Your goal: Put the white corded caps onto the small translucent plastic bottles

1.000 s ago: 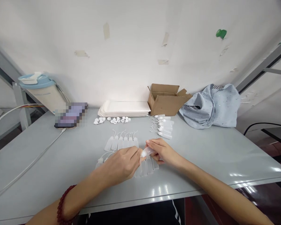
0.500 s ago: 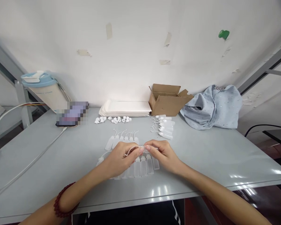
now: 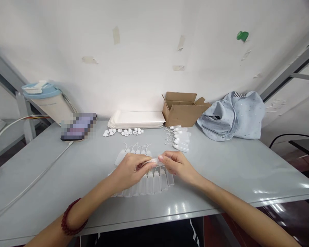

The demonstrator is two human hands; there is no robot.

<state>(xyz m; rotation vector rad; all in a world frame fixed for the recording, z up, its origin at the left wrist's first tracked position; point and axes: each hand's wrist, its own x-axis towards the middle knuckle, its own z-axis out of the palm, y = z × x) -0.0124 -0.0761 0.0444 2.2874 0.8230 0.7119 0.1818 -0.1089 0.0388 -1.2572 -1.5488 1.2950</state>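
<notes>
Over the rows on the table, my hands meet around a small white plastic piece. My left hand [image 3: 134, 169] is closed, with thumb and fingers pinching its white cap [image 3: 153, 160]. My right hand [image 3: 179, 166] is closed too, its fingertips beside the cap at the translucent bottle end, mostly hidden by the fingers. Below lies a row of small translucent bottles [image 3: 150, 185] with white necks, partly covered by my left hand. Behind it, another row of bottles [image 3: 120, 157] has thin curved tubes pointing away from me.
Loose white caps [image 3: 127, 132] lie before a stack of white sheets [image 3: 139, 120]. Several tubed bottles [image 3: 181, 140] lie by an open cardboard box [image 3: 182, 115]. A blue cloth bag [image 3: 231, 118] sits right; a phone [image 3: 79, 127] on a cable and a tumbler [image 3: 51, 104] stand left.
My right fingertips have shifted slightly at the joint between the hands. The curved tube that showed beside my left thumb is now out of sight. The view has moved slightly.
</notes>
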